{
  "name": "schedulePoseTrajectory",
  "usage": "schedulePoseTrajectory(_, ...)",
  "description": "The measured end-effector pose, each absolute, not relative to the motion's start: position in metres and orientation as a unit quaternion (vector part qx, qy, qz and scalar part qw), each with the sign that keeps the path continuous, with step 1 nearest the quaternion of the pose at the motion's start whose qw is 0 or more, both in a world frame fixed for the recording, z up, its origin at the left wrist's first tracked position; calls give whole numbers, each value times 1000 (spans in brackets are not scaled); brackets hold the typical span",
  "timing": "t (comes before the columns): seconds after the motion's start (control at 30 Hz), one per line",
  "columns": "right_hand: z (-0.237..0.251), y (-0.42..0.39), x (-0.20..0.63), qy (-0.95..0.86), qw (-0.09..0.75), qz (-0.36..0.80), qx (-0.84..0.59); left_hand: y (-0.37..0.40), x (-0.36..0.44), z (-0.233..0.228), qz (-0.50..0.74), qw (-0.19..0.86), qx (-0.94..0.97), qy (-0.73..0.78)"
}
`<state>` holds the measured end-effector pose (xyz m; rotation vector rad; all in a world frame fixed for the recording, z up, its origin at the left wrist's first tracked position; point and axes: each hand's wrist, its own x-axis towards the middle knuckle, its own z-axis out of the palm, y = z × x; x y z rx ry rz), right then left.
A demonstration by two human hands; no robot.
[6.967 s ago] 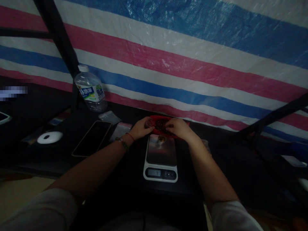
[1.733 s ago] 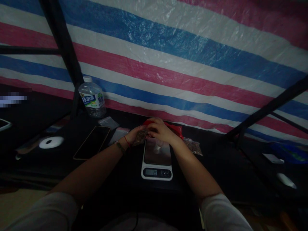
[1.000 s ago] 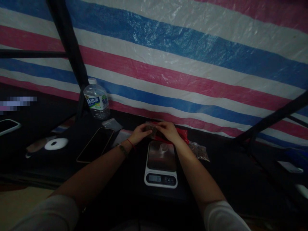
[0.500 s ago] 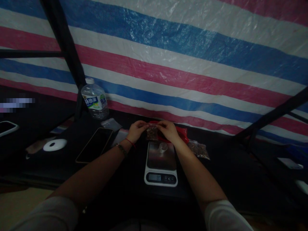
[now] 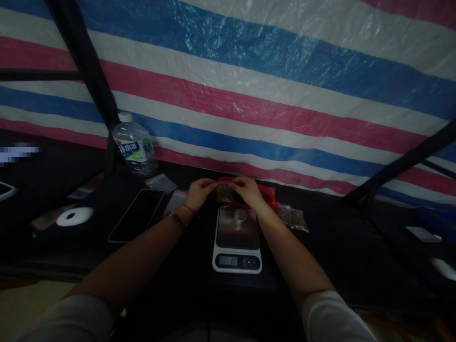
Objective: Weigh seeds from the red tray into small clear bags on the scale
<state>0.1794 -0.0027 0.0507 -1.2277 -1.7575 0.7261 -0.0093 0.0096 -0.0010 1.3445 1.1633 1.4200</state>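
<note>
A small clear plastic bag (image 5: 224,193) with brownish contents is stretched between my two hands, just behind the scale. My left hand (image 5: 200,192) pinches its left top corner, and my right hand (image 5: 247,190) pinches the right one. Below them stands a white digital kitchen scale (image 5: 214,261) with a dark metal plate; its display is lit, but the digits are too faint to read. On the plate sits a small clear cup (image 5: 240,217). A red bag (image 5: 269,195) lies behind my right hand, partly hidden by it. Filled clear bags (image 5: 292,217) rest to the right of my right forearm.
Left of the scale lie a dark phone (image 5: 137,216), clear bags (image 5: 161,183) and a white roundish object (image 5: 74,216). A big clear plastic bottle (image 5: 134,147) stands at the back left. Striped sheeting (image 5: 249,95) and dark metal bars (image 5: 83,71) close off the back.
The view has shifted slightly to the right. Both hands keep their pinch on the small bag, which now looks slightly raised and tilted against the red bag.
</note>
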Motion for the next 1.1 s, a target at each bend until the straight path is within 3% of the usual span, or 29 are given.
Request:
schedulePoseTrajectory(0.6, 38, 0, 175, -700, 466, 308, -446, 8, -9, -2, 549, 398, 582, 449)
schedulePoseTrajectory(1.1, 41, -6, 170, -746, 442, 282, -411, -2, -7, 3, 530, 372, 632, 426)
